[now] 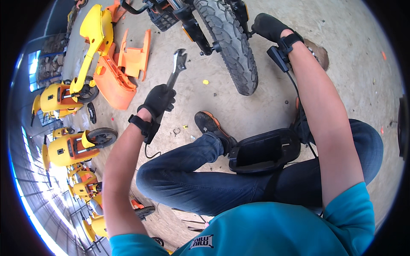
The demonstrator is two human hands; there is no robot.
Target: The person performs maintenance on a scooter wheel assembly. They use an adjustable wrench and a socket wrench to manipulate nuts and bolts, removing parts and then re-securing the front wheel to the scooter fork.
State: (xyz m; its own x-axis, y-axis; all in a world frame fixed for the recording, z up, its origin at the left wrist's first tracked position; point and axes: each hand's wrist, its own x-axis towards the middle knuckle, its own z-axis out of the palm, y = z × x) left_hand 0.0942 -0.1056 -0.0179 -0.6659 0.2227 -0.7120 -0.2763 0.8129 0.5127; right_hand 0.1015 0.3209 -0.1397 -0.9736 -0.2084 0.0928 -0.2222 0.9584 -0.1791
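Concrete floor (341,64) spreads under orange panels (124,72) at upper left. Left hand (159,100), gloved, is clamped around an adjustable wrench (176,70), whose long axis tilts up-right toward the black tyre (232,47) just beside it. Right hand (267,26) is nearer, closed at the wheel's far side. An open black pouch (262,151) looks empty.

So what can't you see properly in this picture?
Head view:
- Right hand: its fingers are tucked behind the black tyre, so what it touches is hidden.
- Wheel top: cut off by the upper edge.
- Wrench handle: covered by the gloved left hand.
- Small bits on the floor: too tiny to identify.
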